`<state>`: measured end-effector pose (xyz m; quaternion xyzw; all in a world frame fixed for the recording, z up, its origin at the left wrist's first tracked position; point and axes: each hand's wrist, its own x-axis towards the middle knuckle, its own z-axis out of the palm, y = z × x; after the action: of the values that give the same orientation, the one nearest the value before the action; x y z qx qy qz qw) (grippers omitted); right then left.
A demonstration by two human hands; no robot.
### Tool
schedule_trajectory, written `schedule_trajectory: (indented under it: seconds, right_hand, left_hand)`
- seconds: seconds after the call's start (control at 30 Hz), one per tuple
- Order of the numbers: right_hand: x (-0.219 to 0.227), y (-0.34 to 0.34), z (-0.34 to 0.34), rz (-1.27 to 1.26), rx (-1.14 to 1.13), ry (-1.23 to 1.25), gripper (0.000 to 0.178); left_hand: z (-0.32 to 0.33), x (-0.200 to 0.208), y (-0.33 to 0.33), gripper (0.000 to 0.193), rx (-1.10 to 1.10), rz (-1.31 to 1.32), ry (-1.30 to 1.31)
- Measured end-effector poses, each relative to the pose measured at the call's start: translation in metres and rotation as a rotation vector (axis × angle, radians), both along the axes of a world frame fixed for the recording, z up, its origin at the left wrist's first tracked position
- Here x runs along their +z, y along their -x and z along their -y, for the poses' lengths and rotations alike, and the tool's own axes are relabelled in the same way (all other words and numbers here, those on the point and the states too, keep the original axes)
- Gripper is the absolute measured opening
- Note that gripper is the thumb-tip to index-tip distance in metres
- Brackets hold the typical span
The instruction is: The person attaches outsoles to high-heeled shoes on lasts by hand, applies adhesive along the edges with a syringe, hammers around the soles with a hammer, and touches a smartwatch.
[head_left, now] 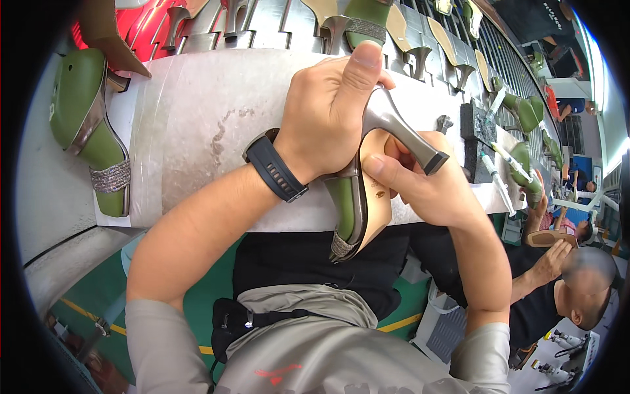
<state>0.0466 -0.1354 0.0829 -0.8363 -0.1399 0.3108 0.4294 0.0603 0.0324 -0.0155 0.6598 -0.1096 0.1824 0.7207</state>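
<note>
A green high-heeled sandal (341,203) hangs over the front edge of the pale work surface, its tan sole (375,213) toward the right. Its glittery toe strap points down at me, and its shiny brown-grey heel (401,129) juts right. My left hand (326,108), with a dark watch at the wrist, closes round the back of the sandal, thumb upward. On the other side my right hand (433,180) grips the sole below the heel, thumb pressed on its tan face. Its other fingers are partly hidden behind the heel and sole.
Another green sandal (75,98) rests at the left end. Several heeled soles (443,43) line the conveyor beyond. Syringe-like applicators (499,184) lie by a black block (478,125) at right. A co-worker (535,299) beside me holds a tan-soled shoe (550,239).
</note>
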Motion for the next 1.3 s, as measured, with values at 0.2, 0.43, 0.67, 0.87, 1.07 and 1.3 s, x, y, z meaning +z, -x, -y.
schedule_trajectory:
  seconds: [0.2, 0.43, 0.67, 0.87, 1.07, 1.3]
  right_hand:
    - [0.006, -0.008, 0.013, -0.026, 0.099, 0.119, 0.037]
    - [-0.012, -0.01, 0.021, -0.019, 0.151, -0.013, 0.039]
    - [-0.016, -0.011, 0.022, -0.007, 0.135, -0.085, 0.041]
    - [-0.018, -0.011, 0.029, 0.009, 0.075, -0.021, 0.042]
    - [-0.023, -0.006, 0.024, 0.088, 0.036, -0.036, 0.041]
    - [-0.05, 0.013, 0.012, 0.181, -0.32, -0.231, 0.024]
  left_hand:
    - [0.006, 0.001, 0.004, 0.076, 0.048, 0.019, 0.03]
    - [0.007, 0.004, 0.006, 0.072, 0.137, 0.151, -0.063]
    - [0.009, 0.005, 0.005, 0.069, 0.106, 0.115, -0.121]
    - [0.015, 0.007, 0.001, 0.069, 0.139, 0.127, -0.13]
    - [0.016, 0.006, -0.001, 0.069, 0.157, 0.066, -0.151]
    - [0.028, 0.003, -0.007, 0.073, 0.102, -0.006, 0.154]
